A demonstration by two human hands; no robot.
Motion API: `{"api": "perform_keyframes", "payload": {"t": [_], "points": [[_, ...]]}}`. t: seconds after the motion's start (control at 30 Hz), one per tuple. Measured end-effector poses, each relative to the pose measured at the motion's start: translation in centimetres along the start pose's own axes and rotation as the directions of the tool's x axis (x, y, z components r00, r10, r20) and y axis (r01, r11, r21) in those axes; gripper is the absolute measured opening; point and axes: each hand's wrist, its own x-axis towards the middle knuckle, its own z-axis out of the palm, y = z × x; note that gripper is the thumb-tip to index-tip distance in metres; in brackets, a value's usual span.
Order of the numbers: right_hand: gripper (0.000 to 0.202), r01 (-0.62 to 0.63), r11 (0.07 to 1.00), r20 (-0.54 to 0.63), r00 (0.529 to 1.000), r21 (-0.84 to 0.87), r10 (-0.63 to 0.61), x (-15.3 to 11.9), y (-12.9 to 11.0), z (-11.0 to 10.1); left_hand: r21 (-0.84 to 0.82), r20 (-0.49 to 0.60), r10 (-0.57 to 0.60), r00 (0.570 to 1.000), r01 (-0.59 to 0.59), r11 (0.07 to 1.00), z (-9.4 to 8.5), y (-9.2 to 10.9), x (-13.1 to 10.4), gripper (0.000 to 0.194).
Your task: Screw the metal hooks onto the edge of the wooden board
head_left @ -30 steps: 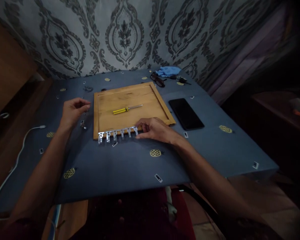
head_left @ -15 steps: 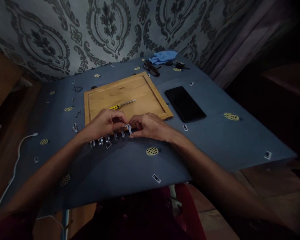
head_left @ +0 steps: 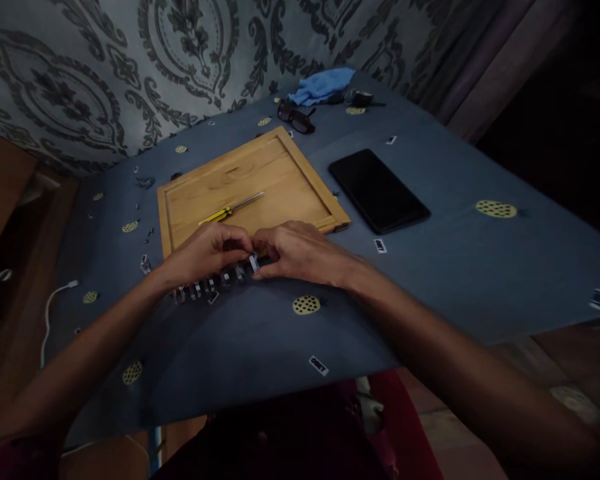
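Note:
Before me, both hands come together at the near edge of a wooden framed board (head_left: 240, 167). They pinch a small shiny metal clamp (head_left: 253, 263), which looks like a hose clamp with a narrow band. My left hand (head_left: 210, 250) has its thumb and forefinger closed at the clamp's upper end. My right hand (head_left: 300, 253) grips it from the other side, thumb below. Several similar metal clamps (head_left: 211, 285) stand in a row on the cloth, partly under my left hand. A yellow-handled screwdriver (head_left: 220, 215) lies on the board just beyond my left hand.
A black tablet or large phone (head_left: 379, 190) lies right of the board. Sunglasses (head_left: 296, 119), a blue cloth (head_left: 325, 85) and dark keys (head_left: 359, 99) are at the back. Small metal bits (head_left: 149, 235) lie at left, with a white cable (head_left: 49, 313) near the table's left edge.
My view has shifted slightly. Both hands stay together on the same clamp, which has turned a little, its top now more covered by the left fingers.

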Motion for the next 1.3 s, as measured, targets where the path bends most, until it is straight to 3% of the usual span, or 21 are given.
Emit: {"api": "perform_keyframes", "payload": {"t": [0.83,1.3], "points": [[0.029,0.009,1.0,0.025,1.0,-0.024,-0.008,-0.16,-0.03,-0.35,-0.025,0.007,0.058,0.998,-0.058,0.998,-0.11,0.37,0.27,0.016],[0.027,0.019,1.0,0.034,0.999,-0.005,-0.018,-0.32,-0.15,-0.52,-0.105,-0.058,-0.015,0.998,0.009,0.994,0.41,0.55,0.04,0.022]]}}
